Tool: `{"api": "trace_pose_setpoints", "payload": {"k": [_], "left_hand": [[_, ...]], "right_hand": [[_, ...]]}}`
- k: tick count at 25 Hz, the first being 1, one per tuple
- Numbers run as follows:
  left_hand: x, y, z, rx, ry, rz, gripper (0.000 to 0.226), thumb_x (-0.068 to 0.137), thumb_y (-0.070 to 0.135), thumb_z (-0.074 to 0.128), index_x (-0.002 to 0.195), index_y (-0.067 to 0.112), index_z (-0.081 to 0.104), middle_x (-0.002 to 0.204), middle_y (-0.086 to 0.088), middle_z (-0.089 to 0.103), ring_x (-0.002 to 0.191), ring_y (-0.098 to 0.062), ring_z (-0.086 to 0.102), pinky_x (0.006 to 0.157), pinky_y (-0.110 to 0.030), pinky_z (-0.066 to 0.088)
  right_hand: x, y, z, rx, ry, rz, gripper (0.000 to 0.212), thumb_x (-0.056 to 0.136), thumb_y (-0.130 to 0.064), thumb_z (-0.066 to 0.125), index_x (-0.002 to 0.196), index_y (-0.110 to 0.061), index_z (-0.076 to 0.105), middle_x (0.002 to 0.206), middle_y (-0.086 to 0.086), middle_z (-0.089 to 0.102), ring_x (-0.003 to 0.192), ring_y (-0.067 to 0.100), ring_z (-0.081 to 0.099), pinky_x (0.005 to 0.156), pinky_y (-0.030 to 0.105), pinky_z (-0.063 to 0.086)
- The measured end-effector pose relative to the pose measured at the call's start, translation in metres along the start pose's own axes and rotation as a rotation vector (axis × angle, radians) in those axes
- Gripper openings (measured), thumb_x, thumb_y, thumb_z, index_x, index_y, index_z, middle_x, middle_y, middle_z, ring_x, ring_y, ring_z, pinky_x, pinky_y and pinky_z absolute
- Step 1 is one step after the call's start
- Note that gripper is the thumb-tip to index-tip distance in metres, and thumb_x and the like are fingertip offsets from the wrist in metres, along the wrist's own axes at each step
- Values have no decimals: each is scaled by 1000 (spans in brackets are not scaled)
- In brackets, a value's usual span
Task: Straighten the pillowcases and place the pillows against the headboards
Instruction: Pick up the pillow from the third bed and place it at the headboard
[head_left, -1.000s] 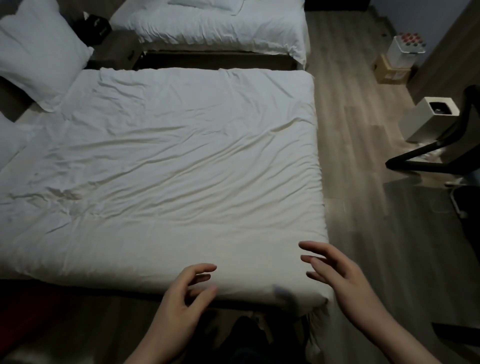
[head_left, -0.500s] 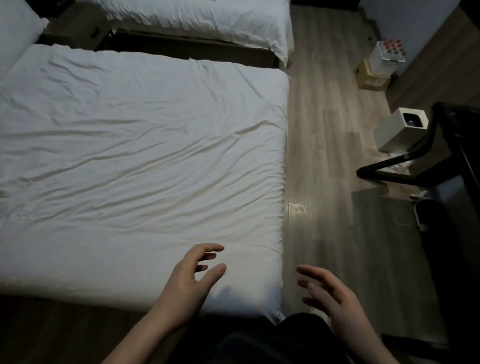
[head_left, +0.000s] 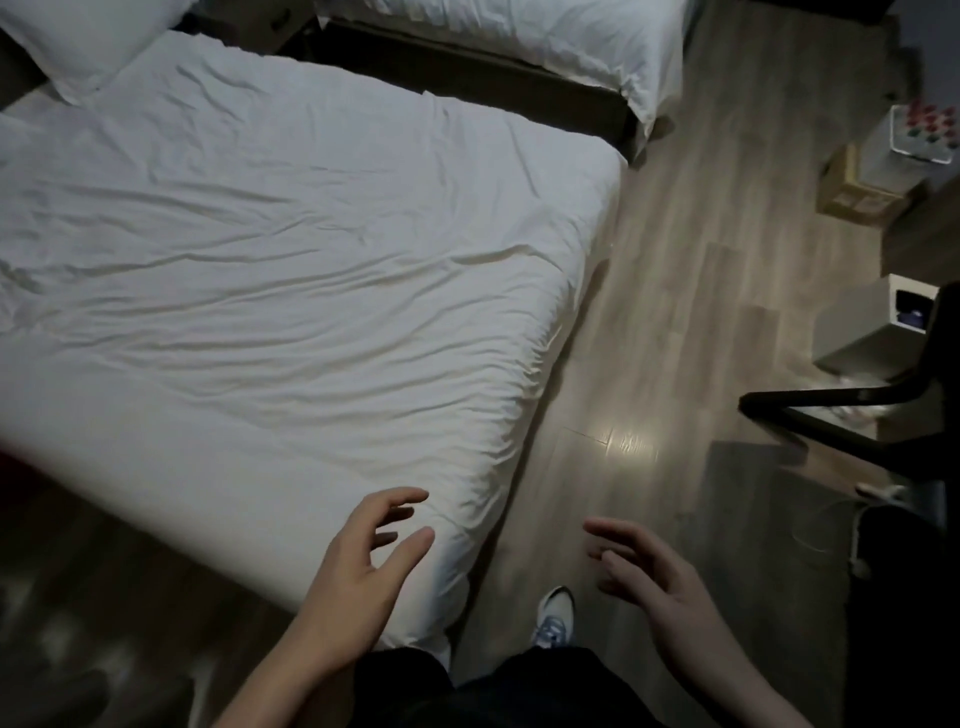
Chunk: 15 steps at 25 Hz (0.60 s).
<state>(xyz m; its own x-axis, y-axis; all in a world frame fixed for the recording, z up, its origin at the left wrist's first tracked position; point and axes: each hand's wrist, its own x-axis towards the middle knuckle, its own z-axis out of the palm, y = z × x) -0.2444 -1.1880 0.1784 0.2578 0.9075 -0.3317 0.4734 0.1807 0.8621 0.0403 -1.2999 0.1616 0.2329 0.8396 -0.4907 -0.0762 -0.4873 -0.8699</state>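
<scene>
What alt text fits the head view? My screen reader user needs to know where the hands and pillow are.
Both hands are empty with loose fingers: the left hand is over the near corner of a white bed, the right hand over the wood floor beside it. A white pillow lies at the bed's far left end; a second bed stands beyond.

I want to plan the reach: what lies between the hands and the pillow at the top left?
Only the wrinkled duvet on the near bed separates the left hand and right hand from the pillow; nothing stands on it.
</scene>
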Motion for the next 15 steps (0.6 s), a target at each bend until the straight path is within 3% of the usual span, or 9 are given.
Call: {"api": "trace_pose_setpoints", "payload": {"k": [4,8,15], "left_hand": [[15,42,43,-7,27,30,27,96,24,68,122,32,68,130,19,65,123,1,60,97,-21,48],[21,54,64,-22,106,-24,29,96,20,68,124,28,68,129,18,66,123,0,61,93,-10,48],[99,90,80,-58,214,-63,29,96,20,67,124,27,68,128,16,67,122,-1,61,93,-15,50]], "right_hand": [[26,-27,-61,31,-23,-35,31,85,-44,72,114,-34,76,114,-3,78,117,11,70,97,33,58],[75,-59,-82,-5,-104,-57,30,98,-9,63,115,-30,76,110,-1,78,115,17,70,102,41,56],[174,-129,-115,-82,-202,-119,27,99,-12,64,120,-27,73,118,-5,76,118,13,68,107,47,52]]}}
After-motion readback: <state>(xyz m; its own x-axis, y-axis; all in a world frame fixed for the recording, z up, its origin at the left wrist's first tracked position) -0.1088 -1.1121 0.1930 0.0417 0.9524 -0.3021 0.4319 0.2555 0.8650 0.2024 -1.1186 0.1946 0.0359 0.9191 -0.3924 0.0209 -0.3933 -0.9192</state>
